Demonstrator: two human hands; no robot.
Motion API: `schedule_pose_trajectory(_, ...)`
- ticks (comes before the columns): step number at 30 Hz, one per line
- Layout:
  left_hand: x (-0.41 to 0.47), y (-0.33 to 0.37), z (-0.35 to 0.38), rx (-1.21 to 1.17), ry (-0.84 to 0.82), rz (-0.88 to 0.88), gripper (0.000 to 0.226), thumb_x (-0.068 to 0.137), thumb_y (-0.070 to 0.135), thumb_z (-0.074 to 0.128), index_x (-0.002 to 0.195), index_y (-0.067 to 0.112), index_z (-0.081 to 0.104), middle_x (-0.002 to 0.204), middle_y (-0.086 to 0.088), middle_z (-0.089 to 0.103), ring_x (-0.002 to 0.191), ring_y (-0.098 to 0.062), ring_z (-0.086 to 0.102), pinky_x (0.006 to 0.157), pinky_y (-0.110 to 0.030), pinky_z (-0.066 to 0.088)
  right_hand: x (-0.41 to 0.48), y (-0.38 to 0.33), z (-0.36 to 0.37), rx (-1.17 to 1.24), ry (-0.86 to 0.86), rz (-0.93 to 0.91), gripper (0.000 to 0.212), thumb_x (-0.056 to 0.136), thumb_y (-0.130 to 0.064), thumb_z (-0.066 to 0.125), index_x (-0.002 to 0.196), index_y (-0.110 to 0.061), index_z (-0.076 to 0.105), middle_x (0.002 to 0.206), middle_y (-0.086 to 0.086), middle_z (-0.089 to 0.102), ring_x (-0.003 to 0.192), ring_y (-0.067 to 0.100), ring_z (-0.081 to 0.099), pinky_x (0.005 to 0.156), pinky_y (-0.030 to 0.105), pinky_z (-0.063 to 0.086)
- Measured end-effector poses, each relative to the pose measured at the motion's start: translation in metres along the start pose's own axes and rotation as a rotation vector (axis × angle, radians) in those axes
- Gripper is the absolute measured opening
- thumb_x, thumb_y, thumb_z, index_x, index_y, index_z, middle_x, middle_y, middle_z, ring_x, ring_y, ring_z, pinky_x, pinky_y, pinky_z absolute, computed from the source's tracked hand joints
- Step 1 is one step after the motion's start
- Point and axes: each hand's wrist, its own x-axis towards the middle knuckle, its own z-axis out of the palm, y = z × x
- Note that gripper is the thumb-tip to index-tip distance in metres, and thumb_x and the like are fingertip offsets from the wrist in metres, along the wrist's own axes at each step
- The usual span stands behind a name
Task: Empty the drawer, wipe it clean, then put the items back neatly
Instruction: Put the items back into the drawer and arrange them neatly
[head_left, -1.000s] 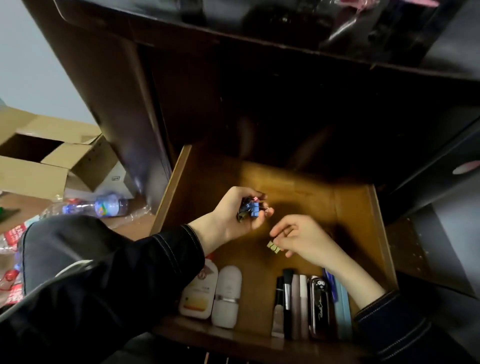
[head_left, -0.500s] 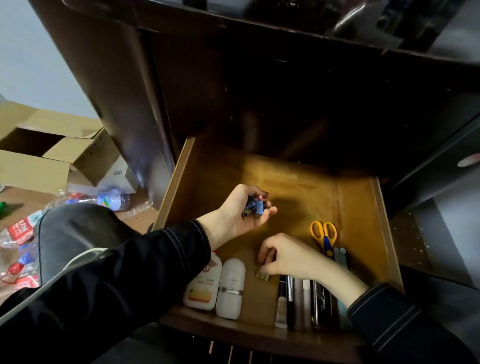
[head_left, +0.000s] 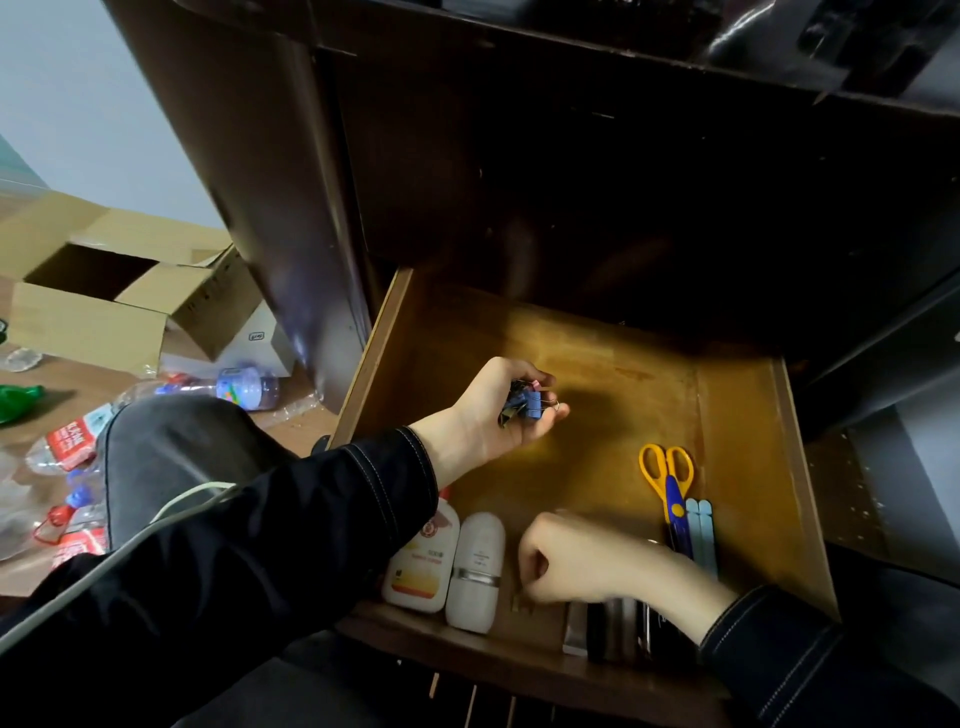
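As the drawer stood open: dark cabinet above, wooden drawer pulled well out beneath it, its back half bare.
Stage (judgement): put-back under way; the bare wood looked clean and goods were lined along the front edge only.
Floor, left: open cardboard box and scattered plastic bottles, well apart from the drawer and likely no part of the job.
Front left of drawer: white bottle with orange label and white container, lying side by side, touching; probably laid flat to clear the cabinet when the drawer shuts.
Front right: row of dark pens and brushes, parallel and partly hidden under the right wrist.
Right side: yellow-handled scissors, handles towards the back, beside two pale blue sticks; long things kept aligned, presumably for neatness.
Left hand: held over mid-drawer, palm turned up, fingers curled round a bunch of binder clips; it seemed to serve as a holding stock.
Right hand: low at the drawer front, between container and pens, fingers curled under.
Small pale clips: on the drawer floor just at those knuckles; could not tell whether pinched or already let go.
Next (judgement): remaining clips go down beside these, in the gap left for them.
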Motion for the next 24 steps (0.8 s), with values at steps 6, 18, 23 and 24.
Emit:
schedule_pose_trajectory(6,-0.001,0.001,0.000,-0.004,0.007,0.010,0.007,0.089,0.008,0.054,0.085,0.004,0.058,0.078,-0.010,0.057,0.061,-0.022,0.070,0.045,-0.022,0.050,0.001,-0.011,0.006,-0.048,-0.076,-0.076,0.025,0.082,-0.045,0.075,0.079,-0.020,0.072,0.057,-0.013,0.057,0.055,0.003,0.051,0.053,0.028,0.039)
schedule_pose_trajectory(18,0.002,0.003,-0.004,0.006,0.053,0.023,0.010,0.091,0.008,0.053,0.088,0.003,0.061,0.089,-0.014,0.058,0.074,-0.026,0.070,0.049,-0.025,0.054,-0.016,0.023,-0.049,0.305,0.289,0.109,0.025,0.096,-0.041,0.063,0.079,-0.026,0.074,0.070,-0.011,0.071,0.056,0.007,0.061,0.064,0.031,0.053)
schedule_pose_trajectory(23,0.003,-0.004,-0.005,-0.025,0.001,-0.058,0.018,0.092,0.005,0.052,0.108,0.002,0.058,0.105,-0.019,0.056,0.095,-0.030,0.063,0.058,-0.034,0.060,-0.028,0.043,-0.070,0.379,0.881,0.188,0.013,0.095,-0.037,0.062,0.085,-0.034,0.071,0.075,-0.019,0.068,0.077,0.002,0.066,0.076,0.036,0.057)
schedule_pose_trajectory(24,0.003,-0.005,-0.005,-0.025,-0.021,-0.081,0.019,0.092,0.005,0.052,0.110,0.002,0.057,0.105,-0.019,0.056,0.095,-0.030,0.063,0.061,-0.036,0.061,-0.029,0.041,-0.071,0.425,0.919,0.150,0.009,0.094,-0.035,0.063,0.090,-0.035,0.071,0.081,-0.020,0.069,0.083,-0.001,0.065,0.077,0.030,0.055)
